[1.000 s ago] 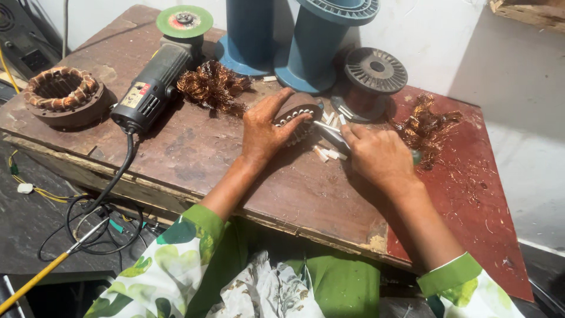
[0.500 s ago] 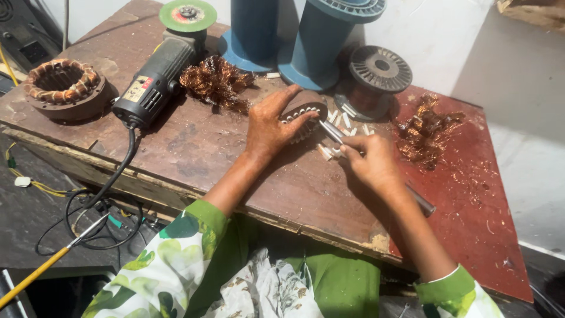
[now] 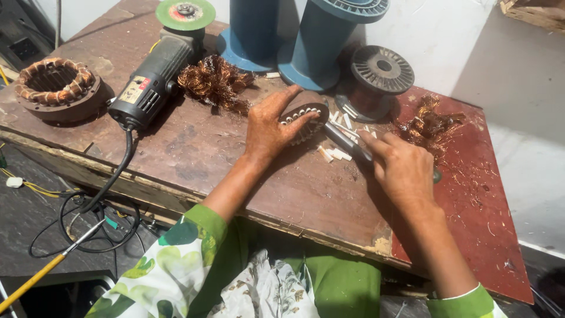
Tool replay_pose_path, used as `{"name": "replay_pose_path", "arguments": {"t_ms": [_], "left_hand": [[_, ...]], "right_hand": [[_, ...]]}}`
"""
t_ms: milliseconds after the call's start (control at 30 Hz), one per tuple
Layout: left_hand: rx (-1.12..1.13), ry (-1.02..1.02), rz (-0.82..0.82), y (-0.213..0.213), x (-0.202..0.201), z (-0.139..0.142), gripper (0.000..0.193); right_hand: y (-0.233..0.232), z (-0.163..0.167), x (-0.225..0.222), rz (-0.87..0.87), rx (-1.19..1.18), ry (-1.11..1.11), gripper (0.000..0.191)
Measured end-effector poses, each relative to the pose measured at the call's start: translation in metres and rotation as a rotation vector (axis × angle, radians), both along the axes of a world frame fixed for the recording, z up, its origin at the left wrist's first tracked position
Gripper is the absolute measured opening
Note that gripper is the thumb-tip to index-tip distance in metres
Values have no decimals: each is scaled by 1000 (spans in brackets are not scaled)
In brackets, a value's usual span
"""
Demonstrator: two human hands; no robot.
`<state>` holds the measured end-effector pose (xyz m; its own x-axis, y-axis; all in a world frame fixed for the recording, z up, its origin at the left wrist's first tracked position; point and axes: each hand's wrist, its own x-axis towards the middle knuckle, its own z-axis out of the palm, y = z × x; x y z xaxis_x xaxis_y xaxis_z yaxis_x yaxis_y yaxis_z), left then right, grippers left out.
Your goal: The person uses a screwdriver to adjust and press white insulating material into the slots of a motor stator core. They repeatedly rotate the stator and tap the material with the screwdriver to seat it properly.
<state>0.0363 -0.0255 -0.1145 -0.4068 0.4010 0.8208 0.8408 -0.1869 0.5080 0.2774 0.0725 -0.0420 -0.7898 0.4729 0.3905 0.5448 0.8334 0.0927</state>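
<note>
Seated at a worn wooden workbench (image 3: 194, 147), we press our left hand (image 3: 268, 126) flat, fingers spread wide, over a small stator core (image 3: 305, 115) lying near the middle of the bench, its pale slot teeth showing between our fingers. Our right hand (image 3: 403, 168) is closed around a slim metal tool (image 3: 347, 141), whose tip points toward the stator's near edge; whether it touches the core we cannot tell. Short white slips of insulation (image 3: 335, 154) lie scattered on the wood between the two hands. Farther left rests an angle grinder (image 3: 156, 82) with a green disc, its black cord trailing off the bench edge, and beside it a tangle of copper wire (image 3: 215, 82). A larger wound stator (image 3: 56, 87) sits at the far left. Two blue spools (image 3: 321, 41) and a dark grey spool (image 3: 379, 76) stand along the back, with more copper scraps (image 3: 429, 121) on the red part of the bench.
</note>
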Motion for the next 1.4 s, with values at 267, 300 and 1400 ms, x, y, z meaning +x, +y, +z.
{"name": "replay_pose_path", "arguments": {"t_ms": [267, 300, 1400], "left_hand": [[11, -8, 9, 8, -2, -7, 58], [18, -8, 9, 9, -2, -8, 59], [-42, -111, -36, 1, 5, -1, 55]], "right_hand": [[-12, -10, -17, -25, 151, -46, 37], [-13, -10, -18, -34, 134, -39, 38], [-23, -30, -21, -126, -23, 121, 37]]}}
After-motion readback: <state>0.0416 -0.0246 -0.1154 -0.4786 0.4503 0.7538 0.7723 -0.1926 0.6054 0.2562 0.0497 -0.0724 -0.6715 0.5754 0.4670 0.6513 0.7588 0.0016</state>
